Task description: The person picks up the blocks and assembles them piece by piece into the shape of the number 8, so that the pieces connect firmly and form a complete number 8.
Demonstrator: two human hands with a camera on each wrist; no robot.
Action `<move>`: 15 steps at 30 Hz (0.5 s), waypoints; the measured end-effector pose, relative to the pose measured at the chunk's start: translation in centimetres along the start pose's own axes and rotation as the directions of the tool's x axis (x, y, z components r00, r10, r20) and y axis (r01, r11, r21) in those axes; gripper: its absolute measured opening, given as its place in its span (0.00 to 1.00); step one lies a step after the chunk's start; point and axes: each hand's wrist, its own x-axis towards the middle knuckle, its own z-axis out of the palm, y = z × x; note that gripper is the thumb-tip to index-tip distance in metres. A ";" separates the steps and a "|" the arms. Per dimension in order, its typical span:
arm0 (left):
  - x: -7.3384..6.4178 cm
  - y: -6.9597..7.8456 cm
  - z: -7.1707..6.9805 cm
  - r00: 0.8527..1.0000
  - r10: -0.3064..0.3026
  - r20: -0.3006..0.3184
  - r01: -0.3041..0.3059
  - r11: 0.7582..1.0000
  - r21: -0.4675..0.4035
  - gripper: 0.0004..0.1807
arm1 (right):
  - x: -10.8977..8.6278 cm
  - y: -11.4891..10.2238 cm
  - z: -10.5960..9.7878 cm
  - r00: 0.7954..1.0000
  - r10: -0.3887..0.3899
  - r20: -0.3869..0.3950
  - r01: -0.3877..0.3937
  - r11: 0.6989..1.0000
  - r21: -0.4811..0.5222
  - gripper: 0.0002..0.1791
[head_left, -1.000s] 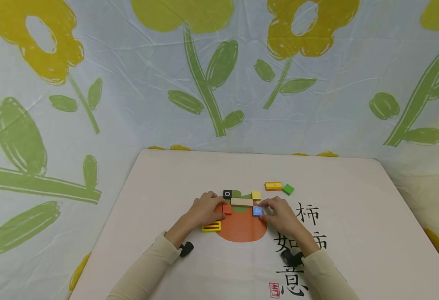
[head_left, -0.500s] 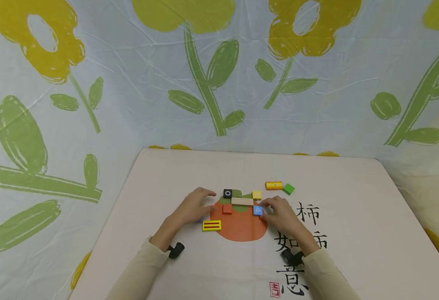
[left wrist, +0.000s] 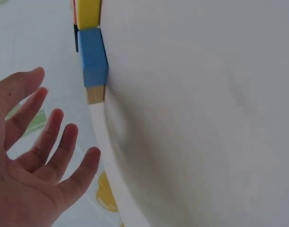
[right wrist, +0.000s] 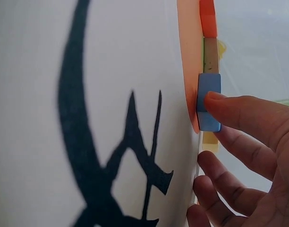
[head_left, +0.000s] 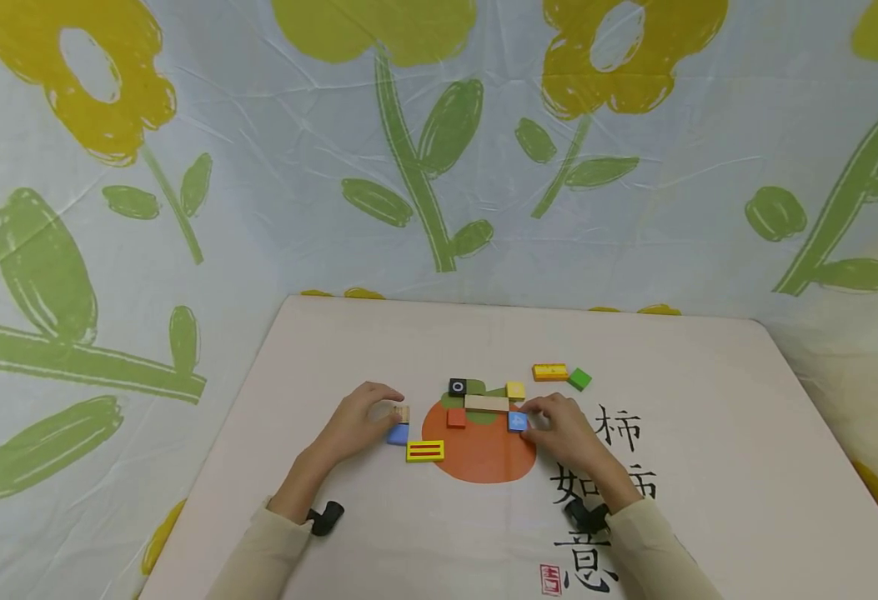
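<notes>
My right hand [head_left: 568,432] pinches a small blue block [right wrist: 209,92] between thumb and forefinger, at the right end of a long pale wooden block [head_left: 487,403]. A red block [head_left: 457,418] lies at that block's left end. Behind are a black block with a white ring [head_left: 458,387] and a small yellow block [head_left: 515,390]. My left hand [head_left: 352,425] is beside a plain wooden block [left wrist: 95,94] and another blue block [left wrist: 93,59]. In the left wrist view its fingers are spread, apart from both. A yellow block with red stripes [head_left: 425,451] lies right of them.
An orange-yellow block [head_left: 549,372] and a green block [head_left: 579,379] lie at the back right. The pale table cover bears a printed orange persimmon [head_left: 484,458] under the blocks and black characters [head_left: 589,562]. A flowered cloth [head_left: 258,167] hangs behind the table.
My left hand has let go of the red block and moved left to the wooden and blue blocks, which now show beside it. My right hand stays on its blue block.
</notes>
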 end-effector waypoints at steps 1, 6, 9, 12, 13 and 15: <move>-0.2 -0.2 0.0 1.000 0.005 -0.005 -0.005 1.000 -0.004 0.15 | 0.0 0.0 0.0 1.000 -0.004 0.000 0.004 1.000 -0.003 0.13; -1.5 -1.0 -0.1 1.000 -0.008 -0.015 0.008 1.000 -0.026 0.14 | 0.0 -0.1 0.0 1.000 -0.012 -0.001 0.012 1.000 -0.012 0.14; -2.0 -1.4 -0.1 0.999 -0.037 -0.007 0.037 0.999 -0.021 0.15 | 0.0 -0.1 0.0 1.000 -0.026 -0.003 0.026 1.000 -0.015 0.14; -2.4 -1.6 -0.1 0.999 -0.045 0.009 0.045 0.999 0.007 0.14 | -0.1 0.0 0.0 1.000 -0.031 -0.002 0.031 0.999 -0.013 0.13; -2.4 -1.6 0.0 0.999 -0.041 0.013 0.040 0.999 0.021 0.14 | -0.1 0.0 -0.1 1.000 -0.031 -0.001 0.031 0.999 -0.012 0.13; -2.6 -1.6 0.0 0.999 -0.030 0.025 0.029 0.999 0.045 0.14 | 0.0 0.0 -0.1 1.000 -0.025 0.003 0.025 1.000 -0.008 0.13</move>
